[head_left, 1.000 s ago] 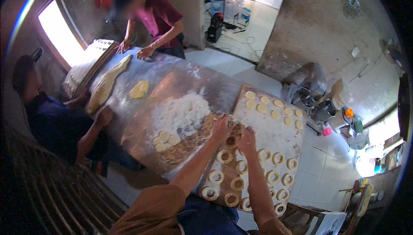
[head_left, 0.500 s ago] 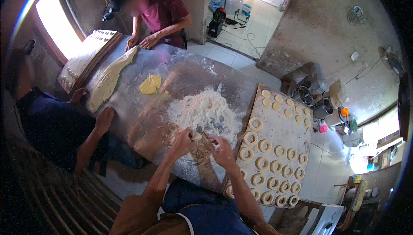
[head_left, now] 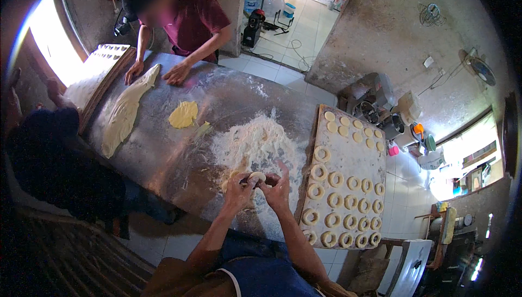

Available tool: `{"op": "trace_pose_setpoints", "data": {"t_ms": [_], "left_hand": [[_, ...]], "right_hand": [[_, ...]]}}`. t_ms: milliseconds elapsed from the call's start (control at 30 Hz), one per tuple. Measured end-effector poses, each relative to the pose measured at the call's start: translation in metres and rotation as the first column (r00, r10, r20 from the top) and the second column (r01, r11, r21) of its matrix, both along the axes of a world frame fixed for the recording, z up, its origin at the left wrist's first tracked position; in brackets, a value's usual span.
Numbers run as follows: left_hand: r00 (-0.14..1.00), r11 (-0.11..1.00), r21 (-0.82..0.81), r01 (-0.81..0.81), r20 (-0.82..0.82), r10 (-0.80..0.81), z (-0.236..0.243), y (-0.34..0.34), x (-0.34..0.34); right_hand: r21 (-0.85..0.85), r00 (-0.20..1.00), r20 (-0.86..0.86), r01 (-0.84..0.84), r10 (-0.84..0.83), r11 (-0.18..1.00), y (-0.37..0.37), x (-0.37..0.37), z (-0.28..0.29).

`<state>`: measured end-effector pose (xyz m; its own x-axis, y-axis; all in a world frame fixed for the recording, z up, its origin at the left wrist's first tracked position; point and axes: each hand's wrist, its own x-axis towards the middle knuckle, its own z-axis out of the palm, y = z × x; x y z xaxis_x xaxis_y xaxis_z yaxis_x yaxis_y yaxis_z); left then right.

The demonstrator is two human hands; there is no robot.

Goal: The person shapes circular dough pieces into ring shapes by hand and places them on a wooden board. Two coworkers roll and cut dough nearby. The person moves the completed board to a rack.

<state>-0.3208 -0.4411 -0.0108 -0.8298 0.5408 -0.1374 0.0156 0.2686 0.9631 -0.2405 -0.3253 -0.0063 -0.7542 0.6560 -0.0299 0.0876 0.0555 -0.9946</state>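
A small pale piece of dough, rounded in outline, is held up between my two hands over the table's near side. My left hand pinches it from the left. With thumb and fingers my right hand grips its other side, partly hiding it. Just beyond my hands spreads a heap of white flour. To the right lies a floured board, bearing rows of dough rings and, at its far end, several small flat dough discs.
A long dough strip and a yellow soft lump lie on the metal table. One co-worker in maroon stands across it; another in dark clothes is at left. A second board rests at the far left end.
My hands have come together on the dough piece, previously in my left hand. The maroon-clad person's hands have moved apart beside the strip; the dark-clothed person's hands have left the table.
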Motion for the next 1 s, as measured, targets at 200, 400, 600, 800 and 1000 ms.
{"op": "trace_pose_setpoints", "data": {"t_ms": [200, 400, 600, 800, 1000], "left_hand": [[0.888, 0.917, 0.372, -0.146, 0.458, -0.044, 0.004, 0.001, 0.006], [0.808, 0.757, 0.652, -0.033, 0.463, -0.363, -0.041, -0.005, 0.003], [0.673, 0.601, 0.630, -0.492, 0.713, -0.196, -0.062, 0.029, 0.007], [0.997, 0.921, 0.383, -0.074, -0.007, 0.082, -0.044, 0.052, 0.027], [0.991, 0.909, 0.400, -0.115, 0.111, 0.077, -0.050, 0.080, 0.042]], "right_hand": [[-0.208, 0.987, -0.049, -0.161, 0.154, 0.965, 0.003, 0.003, 0.002], [-0.801, 0.988, -0.112, -0.155, 0.110, 0.578, 0.019, 0.001, 0.010], [-0.748, 0.963, -0.065, 0.127, -0.263, 0.651, 0.019, -0.005, -0.039], [0.433, 0.970, 0.092, 0.166, -0.226, 0.886, 0.010, -0.010, 0.005], [-0.015, 0.930, 0.359, -0.078, 0.078, 0.997, 0.041, 0.022, 0.004]]}}
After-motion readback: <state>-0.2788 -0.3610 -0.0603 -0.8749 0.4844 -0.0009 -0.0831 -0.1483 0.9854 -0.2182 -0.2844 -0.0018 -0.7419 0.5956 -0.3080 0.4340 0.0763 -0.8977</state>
